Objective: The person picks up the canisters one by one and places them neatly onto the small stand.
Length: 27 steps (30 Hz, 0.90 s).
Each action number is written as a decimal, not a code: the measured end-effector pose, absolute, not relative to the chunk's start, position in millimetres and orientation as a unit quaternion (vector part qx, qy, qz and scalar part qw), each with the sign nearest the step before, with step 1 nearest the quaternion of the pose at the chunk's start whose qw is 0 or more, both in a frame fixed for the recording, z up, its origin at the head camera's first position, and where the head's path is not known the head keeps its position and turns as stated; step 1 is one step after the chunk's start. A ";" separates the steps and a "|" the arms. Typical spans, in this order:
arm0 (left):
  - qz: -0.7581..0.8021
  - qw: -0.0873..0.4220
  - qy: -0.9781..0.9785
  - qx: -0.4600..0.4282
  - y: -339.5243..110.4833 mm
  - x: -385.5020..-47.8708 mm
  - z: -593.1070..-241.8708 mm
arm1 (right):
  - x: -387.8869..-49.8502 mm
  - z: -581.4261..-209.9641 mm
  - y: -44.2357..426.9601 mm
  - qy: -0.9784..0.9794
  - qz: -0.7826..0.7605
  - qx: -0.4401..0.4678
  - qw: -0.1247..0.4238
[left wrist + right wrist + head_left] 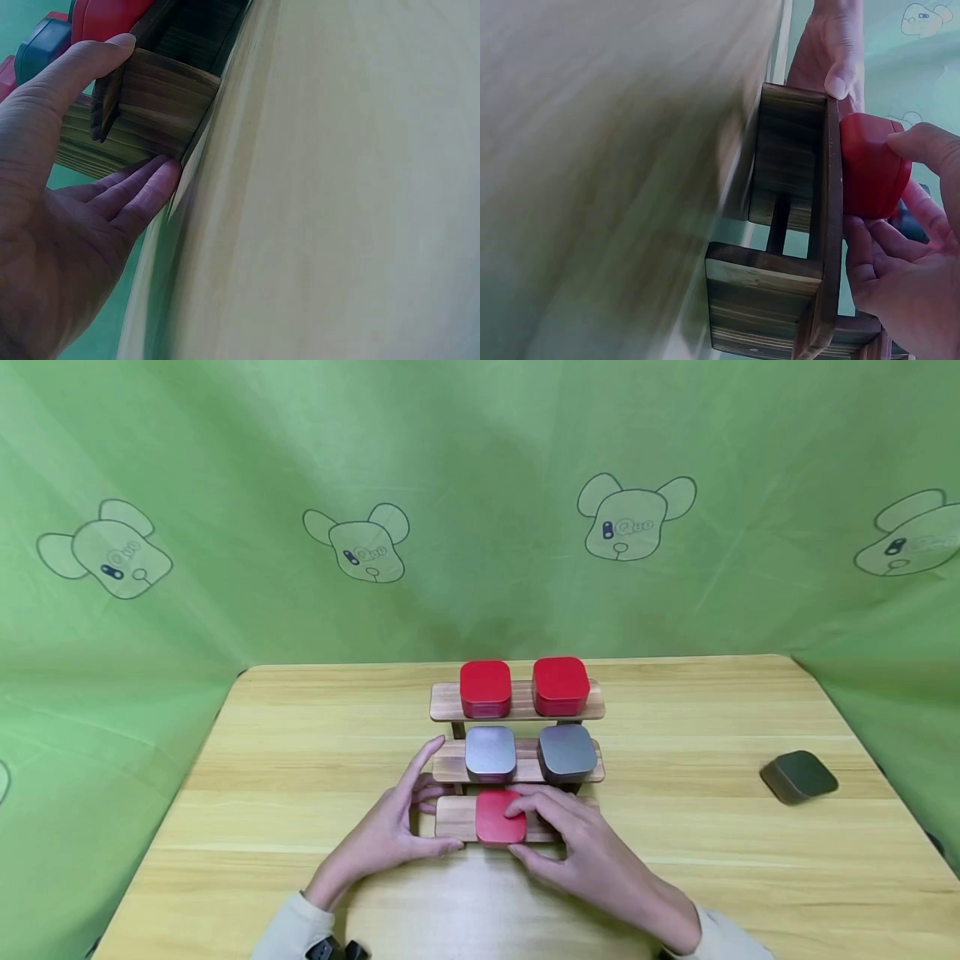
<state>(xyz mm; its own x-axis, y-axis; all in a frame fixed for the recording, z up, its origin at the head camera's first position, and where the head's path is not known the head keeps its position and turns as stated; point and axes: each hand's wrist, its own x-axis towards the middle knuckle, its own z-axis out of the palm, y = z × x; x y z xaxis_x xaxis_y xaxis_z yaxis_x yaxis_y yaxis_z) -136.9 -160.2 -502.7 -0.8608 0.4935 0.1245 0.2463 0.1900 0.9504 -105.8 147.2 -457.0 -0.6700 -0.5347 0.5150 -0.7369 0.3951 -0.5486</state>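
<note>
A three-tier wooden display stand [454,820] stands mid-table in the head view. The left hand [386,831] holds its left end, thumb at the front edge of the lowest step and fingers round the side. In the left wrist view that thumb [105,54] presses the board's edge. On the lowest step sits a red square tin [500,822], which the right hand [588,852] grips between thumb and fingers. The right wrist view shows this red tin resting against the board. Part of the lowest step is hidden behind the right hand.
Two silver tins, one left [491,752] and one right [567,752], stand on the middle tier. Above them are two red tins, left [486,687] and right [561,683]. A black tin [798,777] lies at the table's right. Green cloth [480,593] hangs behind.
</note>
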 end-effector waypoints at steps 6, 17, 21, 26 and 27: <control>0.592 0.104 0.761 0.245 -160.3 -136.8 -502.5 | -107.3 -458.1 143.8 -0.829 0.394 0.378 0.120; 0.587 0.100 0.766 0.244 -159.9 -137.4 -502.2 | -107.1 -460.4 139.7 -0.835 0.393 0.365 0.120; 0.589 0.101 0.763 0.246 -160.1 -137.3 -502.9 | -105.5 -461.6 139.1 -0.842 0.391 0.353 0.112; 0.589 0.103 0.763 0.245 -160.4 -137.5 -503.7 | -101.6 -461.1 141.4 -0.860 0.379 0.328 0.094; 0.589 0.104 0.764 0.244 -160.6 -137.4 -503.8 | -100.7 -460.7 142.1 -0.862 0.376 0.326 0.093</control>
